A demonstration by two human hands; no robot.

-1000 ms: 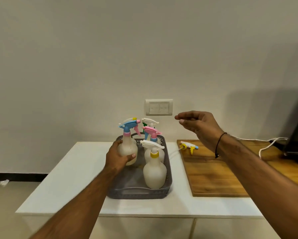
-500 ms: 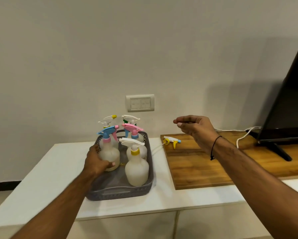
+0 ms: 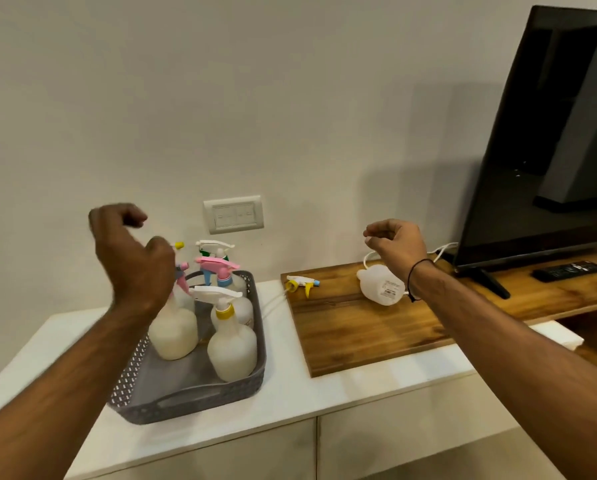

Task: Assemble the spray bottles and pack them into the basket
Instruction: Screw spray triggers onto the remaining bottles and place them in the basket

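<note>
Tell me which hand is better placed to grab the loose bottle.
Right hand: it hovers empty just above the bottle lying on the board. The left hand is over the basket.

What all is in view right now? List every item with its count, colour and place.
basket: one, grey, on the white counter
spray bottles: four seen, milky white, upright in the basket
spray head: one, white and yellow, on the wooden board
bare bottle: one, white, lying on the board
television: one, black, at right
remote: one, black, beside the television
wall socket: one, white
left hand: empty, above the basket
right hand: empty, above the bare bottle
</note>
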